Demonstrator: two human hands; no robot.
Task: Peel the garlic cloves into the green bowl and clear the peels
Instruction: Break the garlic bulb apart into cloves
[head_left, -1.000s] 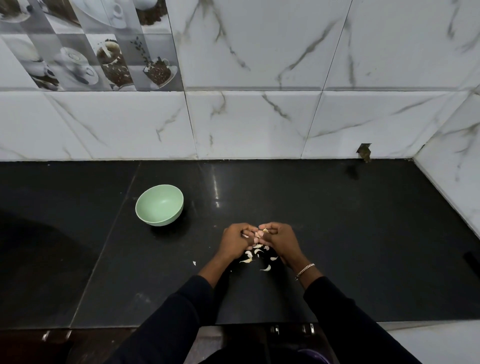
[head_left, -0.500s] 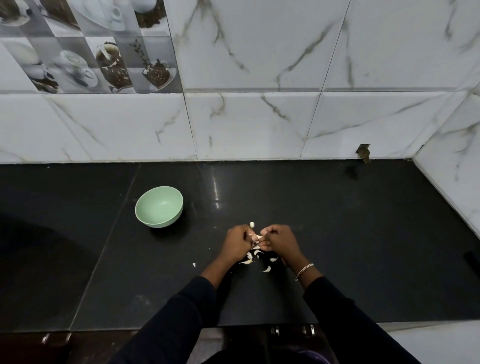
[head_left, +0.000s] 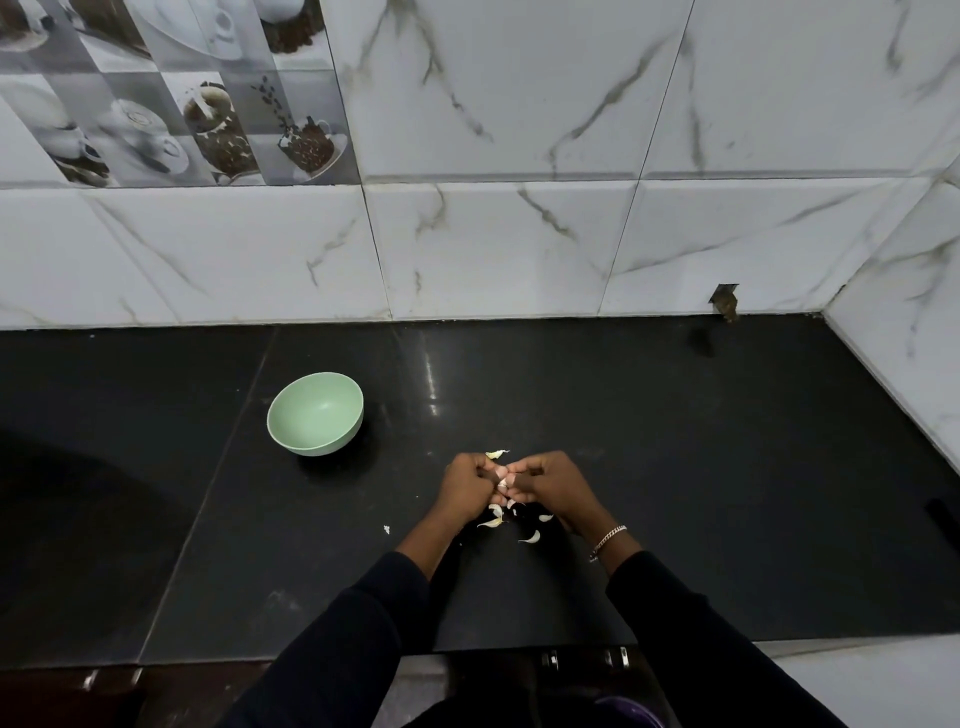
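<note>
A wall (head_left: 519, 234) of glossy white tiles with grey marble veins fills the upper half, and one tile block at the upper left is printed with coffee cups and beans (head_left: 171, 93), cut off by the frame edge. Below it lies a polished black stone countertop (head_left: 675, 467), flat and reflective, divided by thin seams. Two dark, matte sleeves (head_left: 337, 649) reach in from the bottom. One round green bowl (head_left: 332, 447), smooth and matte, sits on the counter well apart from the hands, to their left and further back. The left hand (head_left: 467, 486) and right hand (head_left: 553, 483) meet knuckle to knuckle, fingers curled inward, and together pinch a small pale garlic clove (head_left: 502, 484), mostly hidden by the fingertips. A thin metallic chain bracelet (head_left: 609, 538) circles the right wrist. About four curved pale pieces (head_left: 531, 538) lie under and beside the hands, one more (head_left: 496, 454) lies just beyond them, and a white speck (head_left: 386, 529) lies to the left. Whether they are peels or cloves is hard to make out.
</note>
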